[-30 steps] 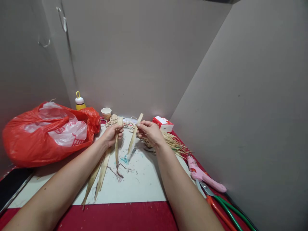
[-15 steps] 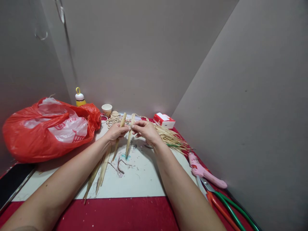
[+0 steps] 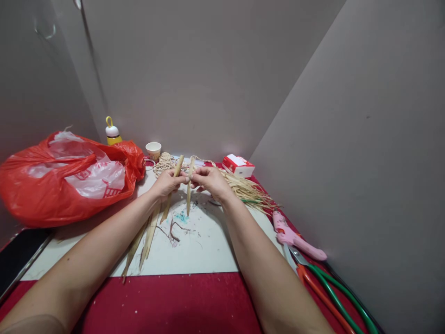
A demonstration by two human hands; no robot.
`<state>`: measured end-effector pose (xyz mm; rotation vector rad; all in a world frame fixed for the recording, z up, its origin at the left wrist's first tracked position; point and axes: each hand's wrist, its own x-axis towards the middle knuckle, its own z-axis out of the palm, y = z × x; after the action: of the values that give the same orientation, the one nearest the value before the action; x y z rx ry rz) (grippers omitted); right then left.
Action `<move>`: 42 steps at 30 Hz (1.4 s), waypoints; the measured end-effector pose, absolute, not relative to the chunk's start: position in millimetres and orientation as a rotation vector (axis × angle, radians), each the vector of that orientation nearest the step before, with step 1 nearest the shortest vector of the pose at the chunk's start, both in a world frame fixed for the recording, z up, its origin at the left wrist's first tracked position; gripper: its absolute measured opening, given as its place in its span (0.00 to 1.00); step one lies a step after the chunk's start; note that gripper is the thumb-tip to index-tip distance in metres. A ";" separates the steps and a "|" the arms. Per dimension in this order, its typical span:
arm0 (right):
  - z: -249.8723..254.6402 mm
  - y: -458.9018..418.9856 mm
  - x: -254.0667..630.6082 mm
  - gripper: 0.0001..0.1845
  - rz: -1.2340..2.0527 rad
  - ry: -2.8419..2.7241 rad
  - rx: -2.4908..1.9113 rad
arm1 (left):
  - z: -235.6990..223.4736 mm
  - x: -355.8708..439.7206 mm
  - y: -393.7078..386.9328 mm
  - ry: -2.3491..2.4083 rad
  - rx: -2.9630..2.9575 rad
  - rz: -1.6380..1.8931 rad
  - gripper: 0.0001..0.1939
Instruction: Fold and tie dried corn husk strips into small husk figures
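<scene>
My left hand (image 3: 169, 183) is closed on a long, flat strip of dried leaf (image 3: 179, 165), whose lower end hangs below the fingers. Close beside it, my right hand (image 3: 211, 182) pinches a second dried leaf strip (image 3: 188, 202), held nearly upright. The fingertips of both hands meet or almost meet at this second strip. Under my left forearm, more dried strips (image 3: 150, 236) lie on the white board (image 3: 208, 250). Dark, thin twisted pieces (image 3: 174, 230) lie below the hands, near a blue-green stain on the board.
A red plastic bag (image 3: 69, 208) bulges at left by a dark flat device (image 3: 24, 253). Behind stand a yellow bottle (image 3: 113, 132), a paper cup (image 3: 153, 151), coiled cord (image 3: 166, 162) and a red-white box (image 3: 238, 166). Straw (image 3: 248, 190), a pink glue gun (image 3: 295, 241) and scissors (image 3: 327, 283) lie right.
The strip in my right hand has swung from a slant to nearly upright, its lower tip moving up and slightly right. My view has tipped down a little.
</scene>
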<state>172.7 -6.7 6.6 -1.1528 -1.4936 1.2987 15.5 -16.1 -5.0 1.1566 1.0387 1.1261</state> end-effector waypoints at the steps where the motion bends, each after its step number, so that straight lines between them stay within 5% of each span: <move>1: 5.5 -5.8 172.7 0.07 1.285 -1.502 -1.159 | -5.8 15.8 -15.7 1.045 1.163 1.132 0.14; 28: 5.6 -1.8 170.0 0.08 0.995 -1.590 -1.309 | -2.8 12.2 -11.0 0.870 1.070 1.219 0.14; 38: 15.9 20.0 212.2 0.06 1.083 -0.806 -1.125 | -3.4 -1.1 0.9 0.769 0.858 1.250 0.14; 42: 34.1 24.4 249.2 0.07 0.722 -0.598 -1.035 | -5.1 -3.4 4.6 0.785 0.772 1.294 0.13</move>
<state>249.2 24.4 34.1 -1.0352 -0.5982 0.7223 -3.4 4.6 -5.1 0.7719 0.7850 1.2938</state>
